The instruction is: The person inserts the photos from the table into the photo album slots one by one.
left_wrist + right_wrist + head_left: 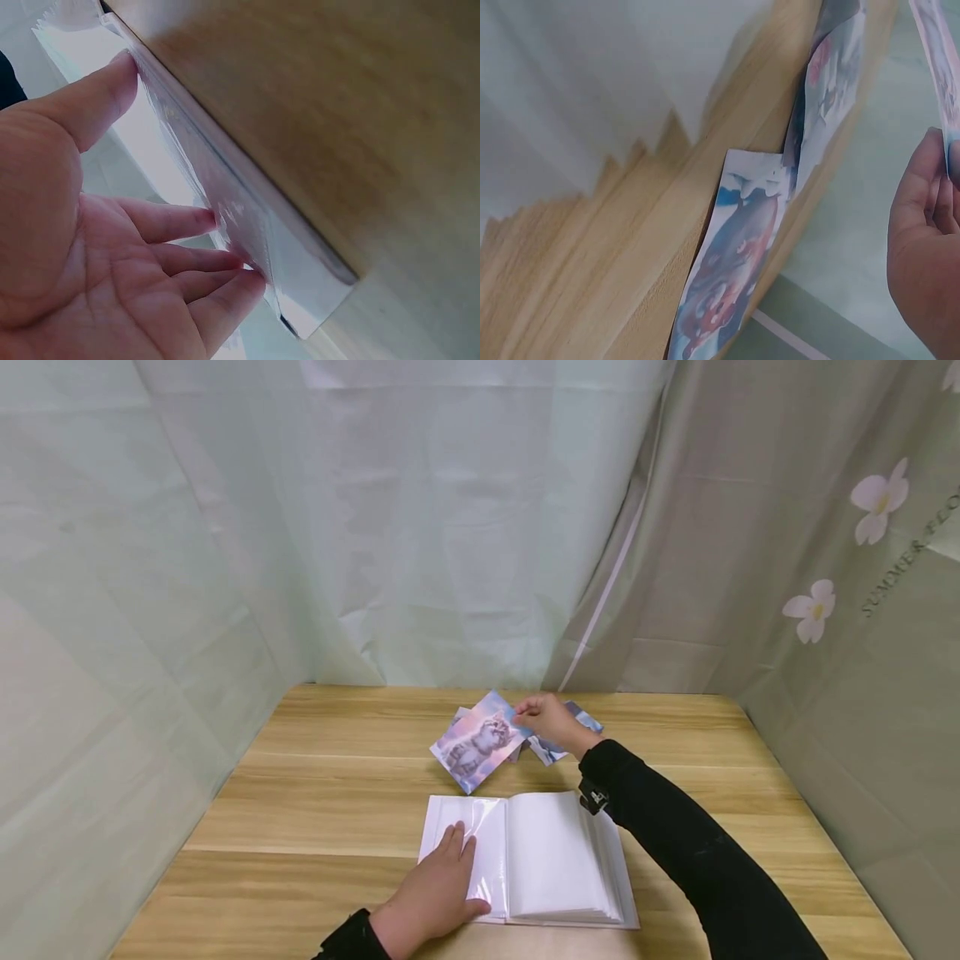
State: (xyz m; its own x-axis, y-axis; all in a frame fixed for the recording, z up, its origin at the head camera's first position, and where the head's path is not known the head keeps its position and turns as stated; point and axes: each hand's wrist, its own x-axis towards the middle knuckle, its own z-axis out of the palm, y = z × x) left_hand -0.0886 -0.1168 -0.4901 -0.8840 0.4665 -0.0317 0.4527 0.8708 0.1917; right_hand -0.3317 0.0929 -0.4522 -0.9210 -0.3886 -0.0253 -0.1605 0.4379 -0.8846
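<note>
A white photo album (pixel 555 860) lies open on the wooden table (pixel 315 777). My left hand (pixel 438 893) rests flat on its left page, fingers straight on the clear sleeve (pixel 225 195). My right hand (pixel 551 720) pinches the corner of a cat photo (pixel 480 742) and holds it lifted above the table behind the album. More photos (pixel 570 735) lie on the table under and behind that hand; in the right wrist view one such photo (pixel 735 277) lies flat on the wood, and the held photo's edge (pixel 937 67) shows above my fingers (pixel 922 225).
Pale curtains (pixel 420 527) close the table in at the back and left. A greyish curtain with flower prints (pixel 817 602) hangs at the right. Bare wood lies left of the album and along the table's front.
</note>
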